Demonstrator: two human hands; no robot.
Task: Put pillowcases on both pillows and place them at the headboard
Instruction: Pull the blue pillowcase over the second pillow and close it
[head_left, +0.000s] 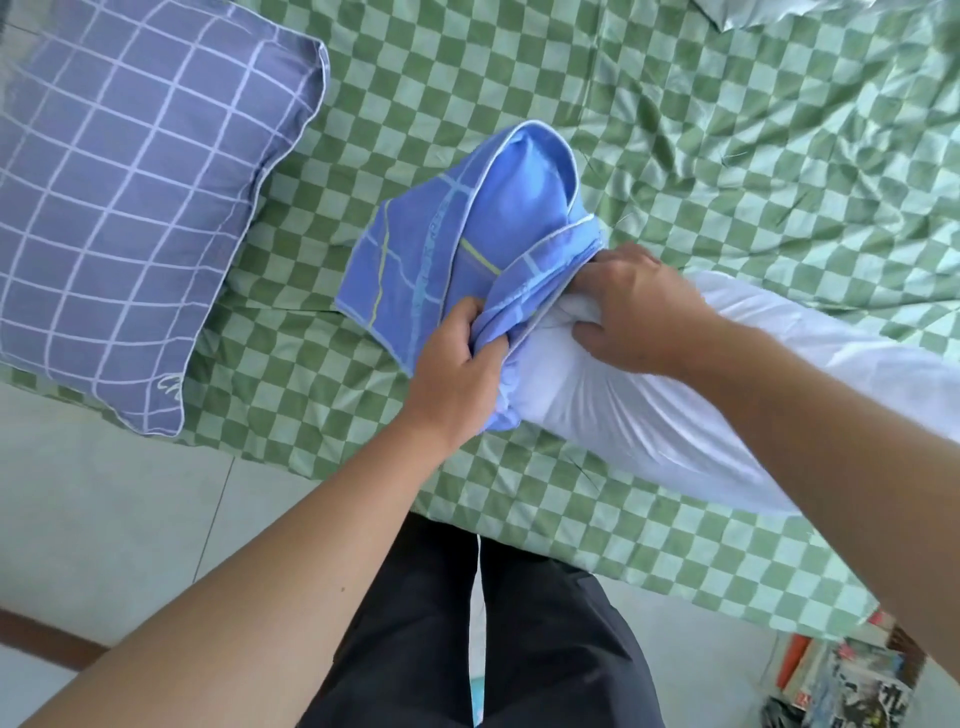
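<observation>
Pillowcase (457, 234) fabric, light blue with thin pale and yellow lines, sits bunched in the middle of the bed, its open mouth drawn over one end of a bare white pillow (649, 405) that lies across the sheet and stretches off toward the right. Only that end is inside; the rest of the white pillow is uncovered. The left hand (457, 364) grips a gathered fold of the blue cloth at the near edge of the opening, fingers curled tight round it. The right hand (631, 312) clutches the end of the white pillow right at the mouth of the case, thumb pressed into the stuffing and fingers partly tucked under the blue edge. Both bare forearms reach in from below. Beneath everything is a wrinkled sheet (701, 130) in green and pale checks. At the far left of the bed rests a second pillow (130, 208), already in a purple case with a white grid. Dark trousers (493, 649) show at the bottom, with light floor tiles (104, 493) to the left and a pile of printed papers (841, 680) at the lower right.
</observation>
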